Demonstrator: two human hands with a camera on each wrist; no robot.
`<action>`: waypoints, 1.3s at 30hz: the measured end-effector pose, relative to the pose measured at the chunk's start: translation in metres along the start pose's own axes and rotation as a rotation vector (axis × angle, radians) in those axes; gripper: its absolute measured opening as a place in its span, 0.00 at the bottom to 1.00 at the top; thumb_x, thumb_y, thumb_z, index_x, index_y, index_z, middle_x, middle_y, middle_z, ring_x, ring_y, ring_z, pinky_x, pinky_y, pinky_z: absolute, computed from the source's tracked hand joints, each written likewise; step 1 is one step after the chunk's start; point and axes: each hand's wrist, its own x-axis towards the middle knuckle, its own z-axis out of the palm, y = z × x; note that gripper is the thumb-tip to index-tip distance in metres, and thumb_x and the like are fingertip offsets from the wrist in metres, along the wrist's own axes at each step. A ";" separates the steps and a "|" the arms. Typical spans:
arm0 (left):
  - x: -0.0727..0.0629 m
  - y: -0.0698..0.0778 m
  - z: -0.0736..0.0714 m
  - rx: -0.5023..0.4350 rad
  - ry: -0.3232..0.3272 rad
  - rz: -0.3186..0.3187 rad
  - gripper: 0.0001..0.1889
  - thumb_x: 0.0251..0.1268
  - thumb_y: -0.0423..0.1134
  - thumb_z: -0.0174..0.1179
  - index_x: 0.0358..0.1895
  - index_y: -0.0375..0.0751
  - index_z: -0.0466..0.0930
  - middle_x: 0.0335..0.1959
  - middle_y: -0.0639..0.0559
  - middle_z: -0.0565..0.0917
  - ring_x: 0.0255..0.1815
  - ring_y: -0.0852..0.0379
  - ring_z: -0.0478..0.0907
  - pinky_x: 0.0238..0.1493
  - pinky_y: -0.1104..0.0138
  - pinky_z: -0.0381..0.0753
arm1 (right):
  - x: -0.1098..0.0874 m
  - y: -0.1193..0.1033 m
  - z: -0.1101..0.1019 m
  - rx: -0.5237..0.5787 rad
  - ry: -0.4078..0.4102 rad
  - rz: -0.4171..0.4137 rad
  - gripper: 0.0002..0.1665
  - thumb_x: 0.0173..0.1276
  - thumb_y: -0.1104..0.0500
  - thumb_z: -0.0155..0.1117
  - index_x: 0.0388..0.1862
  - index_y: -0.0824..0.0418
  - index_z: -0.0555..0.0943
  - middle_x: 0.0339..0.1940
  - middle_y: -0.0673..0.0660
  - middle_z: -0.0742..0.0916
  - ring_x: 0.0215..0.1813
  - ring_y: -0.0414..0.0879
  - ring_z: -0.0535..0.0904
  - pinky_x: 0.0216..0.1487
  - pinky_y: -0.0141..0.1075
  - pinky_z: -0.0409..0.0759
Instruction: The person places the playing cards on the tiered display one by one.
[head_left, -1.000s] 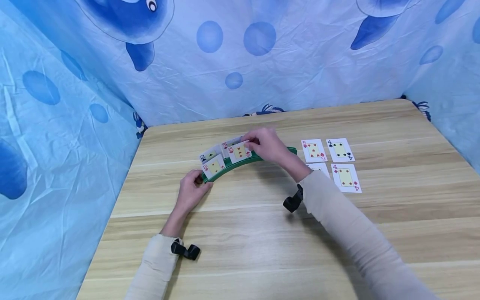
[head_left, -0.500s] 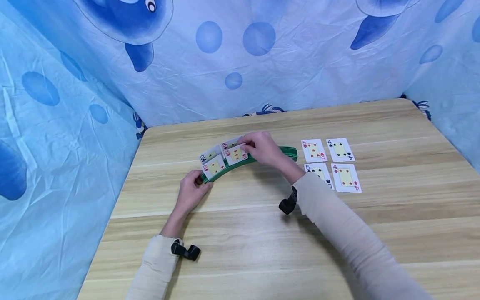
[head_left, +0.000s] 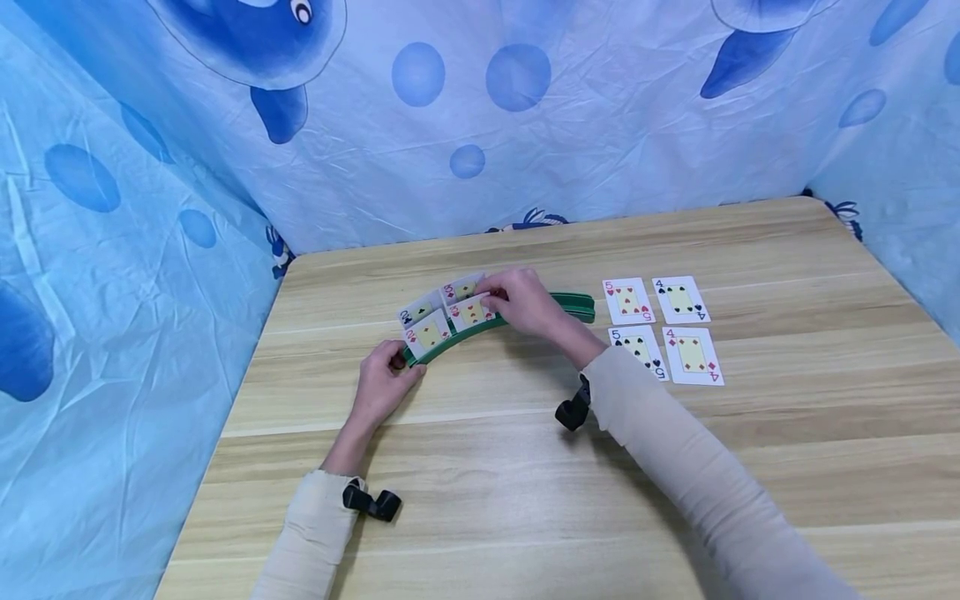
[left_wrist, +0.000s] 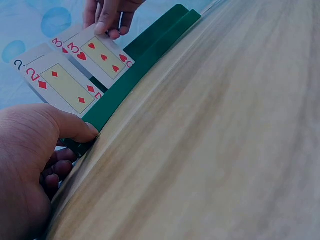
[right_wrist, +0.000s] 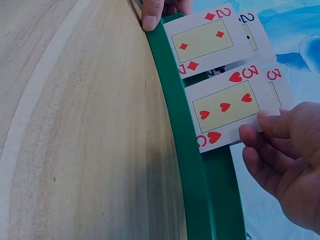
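Note:
A curved green card holder (head_left: 574,305) stands on the table, its left end pinched by my left hand (head_left: 381,383), thumb in front. My right hand (head_left: 523,303) pinches the three of hearts (right_wrist: 225,107) by its upper corner, with the card's lower edge in the front slot. To the left of it in that slot leans the two of diamonds (left_wrist: 62,85). Behind these stand a black two (head_left: 420,309) and a red three (left_wrist: 64,42), both partly covered. The right half of the holder bears no cards.
Right of the holder, face up on the wooden table (head_left: 480,483), lie the five of hearts (head_left: 627,301), the four of spades (head_left: 680,299), the five of spades (head_left: 637,346) and the four of diamonds (head_left: 692,356). A blue patterned sheet (head_left: 360,183) hangs behind and at both sides.
The three of hearts has moved slightly left and down into the front slot, my right hand moving with it. The five of spades is now uncovered by the right arm. My left hand stays put.

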 end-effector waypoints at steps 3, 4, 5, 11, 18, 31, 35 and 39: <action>0.001 0.000 0.001 0.004 -0.002 -0.001 0.19 0.57 0.31 0.69 0.52 0.28 0.81 0.43 0.38 0.81 0.40 0.48 0.74 0.39 0.71 0.70 | -0.001 0.001 -0.002 -0.004 -0.005 0.006 0.15 0.73 0.62 0.61 0.55 0.60 0.85 0.54 0.60 0.88 0.46 0.46 0.84 0.43 0.35 0.82; 0.001 0.000 0.001 0.005 -0.003 -0.002 0.19 0.57 0.31 0.69 0.51 0.28 0.81 0.43 0.38 0.81 0.40 0.48 0.74 0.39 0.71 0.70 | -0.002 0.001 -0.003 -0.003 -0.007 0.012 0.15 0.73 0.62 0.61 0.56 0.59 0.85 0.54 0.59 0.88 0.46 0.46 0.84 0.44 0.35 0.82; 0.001 0.000 0.001 0.006 -0.001 0.000 0.18 0.57 0.31 0.69 0.51 0.28 0.81 0.43 0.38 0.81 0.40 0.49 0.73 0.39 0.71 0.70 | -0.002 0.001 -0.004 0.000 -0.008 0.021 0.16 0.73 0.62 0.61 0.57 0.59 0.85 0.54 0.59 0.88 0.46 0.46 0.84 0.44 0.36 0.82; 0.003 0.000 0.000 0.012 -0.003 0.000 0.18 0.57 0.31 0.69 0.51 0.28 0.81 0.43 0.38 0.81 0.40 0.48 0.73 0.39 0.71 0.70 | -0.006 -0.001 -0.017 0.008 0.002 0.059 0.16 0.72 0.61 0.62 0.57 0.58 0.85 0.52 0.59 0.89 0.46 0.48 0.84 0.44 0.37 0.82; 0.002 0.000 0.000 -0.001 -0.011 -0.010 0.19 0.57 0.31 0.69 0.52 0.28 0.81 0.44 0.37 0.81 0.41 0.48 0.74 0.40 0.71 0.70 | -0.012 -0.005 -0.035 -0.026 0.020 0.051 0.16 0.72 0.59 0.63 0.56 0.60 0.85 0.54 0.59 0.89 0.49 0.50 0.86 0.50 0.41 0.84; 0.003 0.001 0.001 -0.005 -0.016 -0.016 0.20 0.58 0.31 0.69 0.54 0.28 0.80 0.46 0.37 0.82 0.41 0.47 0.74 0.40 0.71 0.70 | -0.039 -0.007 -0.092 -0.091 0.121 -0.052 0.14 0.70 0.60 0.66 0.52 0.63 0.85 0.52 0.63 0.89 0.48 0.55 0.87 0.47 0.47 0.85; 0.002 0.001 0.001 -0.008 -0.019 -0.021 0.20 0.58 0.31 0.68 0.54 0.28 0.80 0.47 0.36 0.82 0.42 0.47 0.74 0.40 0.71 0.71 | -0.047 -0.002 -0.109 -0.110 0.183 -0.046 0.15 0.68 0.61 0.67 0.52 0.64 0.85 0.54 0.63 0.87 0.49 0.56 0.85 0.48 0.49 0.84; 0.001 0.001 0.001 -0.011 -0.018 -0.027 0.21 0.58 0.31 0.69 0.54 0.28 0.80 0.47 0.37 0.82 0.42 0.47 0.74 0.41 0.71 0.71 | -0.055 0.004 -0.125 -0.104 0.219 0.005 0.16 0.69 0.61 0.67 0.54 0.64 0.83 0.57 0.62 0.85 0.54 0.56 0.82 0.51 0.51 0.81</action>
